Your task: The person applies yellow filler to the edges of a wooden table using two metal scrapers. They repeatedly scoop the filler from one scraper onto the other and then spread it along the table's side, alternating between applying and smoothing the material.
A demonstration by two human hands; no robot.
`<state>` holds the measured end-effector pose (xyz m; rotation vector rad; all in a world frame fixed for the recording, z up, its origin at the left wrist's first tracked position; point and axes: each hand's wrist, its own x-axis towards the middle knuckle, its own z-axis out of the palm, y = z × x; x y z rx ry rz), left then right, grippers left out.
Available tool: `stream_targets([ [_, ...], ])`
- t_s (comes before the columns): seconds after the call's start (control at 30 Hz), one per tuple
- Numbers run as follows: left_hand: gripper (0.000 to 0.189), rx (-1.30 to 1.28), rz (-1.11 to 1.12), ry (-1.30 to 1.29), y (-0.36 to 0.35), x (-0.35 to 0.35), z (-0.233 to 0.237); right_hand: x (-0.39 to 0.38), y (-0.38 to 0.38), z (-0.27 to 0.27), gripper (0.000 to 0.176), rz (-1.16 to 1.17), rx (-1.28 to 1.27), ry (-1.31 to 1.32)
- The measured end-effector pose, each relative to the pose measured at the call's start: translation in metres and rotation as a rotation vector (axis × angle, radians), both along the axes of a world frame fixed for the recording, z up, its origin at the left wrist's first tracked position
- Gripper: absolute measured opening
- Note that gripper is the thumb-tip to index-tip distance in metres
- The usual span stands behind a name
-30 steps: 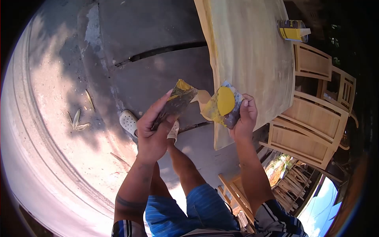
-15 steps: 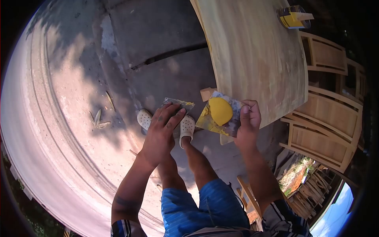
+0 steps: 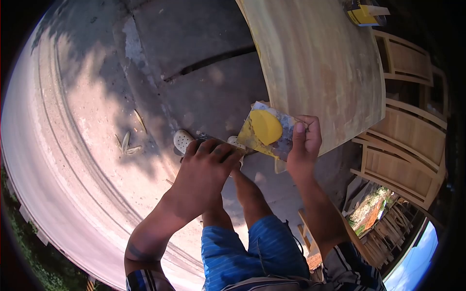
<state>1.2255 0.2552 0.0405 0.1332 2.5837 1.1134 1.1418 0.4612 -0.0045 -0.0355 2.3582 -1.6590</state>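
- The right hand (image 3: 303, 145) holds a flat plate (image 3: 285, 139) up in front of the body. Its grip is closed on the plate's right edge, with the thumb lying over the top face and the fingers curled behind.
- A round blob of yellow putty (image 3: 265, 127) sits on the plate's upper face, and yellow smears run toward its lower left corner.
- The plate hangs in the air just off the near corner of the wooden table (image 3: 320, 63), tilted toward the camera.
- The left hand (image 3: 206, 167) is just left of the plate, knuckles up. Its grip is folded shut over a thin dark scraper (image 3: 242, 150), which is seen almost edge-on.
- The scraper's free end reaches the plate's lower edge; whether they touch cannot be told.
- A yellow can (image 3: 364, 12) stands on the table's far end, well apart from both hands.
- Wooden chair frames (image 3: 407, 140) stand to the right of the table.
- Below the hands are white clogs (image 3: 183, 140) on the concrete floor (image 3: 204, 97).
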Motion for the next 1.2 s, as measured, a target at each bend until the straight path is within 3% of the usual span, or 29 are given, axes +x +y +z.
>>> stream_targets([
  [0.13,0.045,0.132,0.175,0.023,-0.001,-0.003,0.01,-0.001,-0.009,-0.002,0.022,-0.017,0.025,-0.001],
  [0.43,0.054,0.012,0.199,0.14,0.023,-0.017,-0.008,-0.003,-0.038,-0.005,0.02,0.036,-0.011,0.088],
  [0.53,0.056,0.131,0.118,0.018,0.007,-0.019,-0.015,-0.01,-0.043,-0.008,0.02,0.041,0.071,0.109],
  [0.63,0.054,0.517,0.165,-0.269,-0.016,-0.017,-0.02,-0.026,-0.043,-0.011,0.019,-0.056,0.038,0.0],
  [0.73,0.055,0.963,0.406,-0.207,-0.032,-0.008,-0.05,-0.057,-0.028,-0.024,0.019,-0.203,-0.163,-0.13],
  [0.77,0.065,0.987,0.461,-0.101,-0.031,-0.01,-0.061,-0.07,-0.019,-0.034,0.021,-0.264,-0.209,-0.137],
  [0.9,0.062,1.009,0.693,0.031,0.007,-0.039,-0.128,-0.125,0.002,-0.052,0.025,-0.408,-0.3,-0.095],
  [1.07,0.061,1.026,0.82,0.272,0.061,-0.095,-0.196,-0.16,-0.006,-0.082,0.02,-0.351,-0.239,0.105],
  [1.2,0.072,1.056,0.877,0.414,0.109,-0.109,-0.202,-0.162,-0.003,-0.092,0.024,-0.287,-0.193,0.164],
])
